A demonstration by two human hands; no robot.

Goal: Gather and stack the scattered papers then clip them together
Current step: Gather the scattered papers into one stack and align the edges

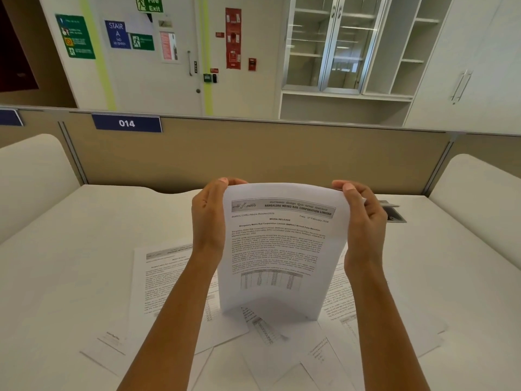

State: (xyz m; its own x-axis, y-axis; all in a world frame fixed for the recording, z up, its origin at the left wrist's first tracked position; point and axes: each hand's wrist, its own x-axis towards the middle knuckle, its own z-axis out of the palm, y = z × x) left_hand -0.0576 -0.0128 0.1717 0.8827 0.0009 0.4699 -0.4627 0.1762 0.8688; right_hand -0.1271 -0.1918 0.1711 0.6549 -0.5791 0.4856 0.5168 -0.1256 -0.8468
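A printed sheet or thin stack of papers [282, 249] stands upright on its bottom edge over the desk, bowed slightly. My left hand [210, 218] grips its left side, fingers curled over the top corner. My right hand [363, 221] grips the right side the same way. Several more printed papers [169, 280] lie scattered flat on the white desk [70, 249] beneath and around the upright one, some overlapping at angles. No clip is visible.
A beige partition panel [253, 153] labelled 014 closes the far side of the desk. A grey cable hatch [393, 213] sits in the desk behind my right hand. White curved dividers stand at left and right. Cabinets and a door lie beyond.
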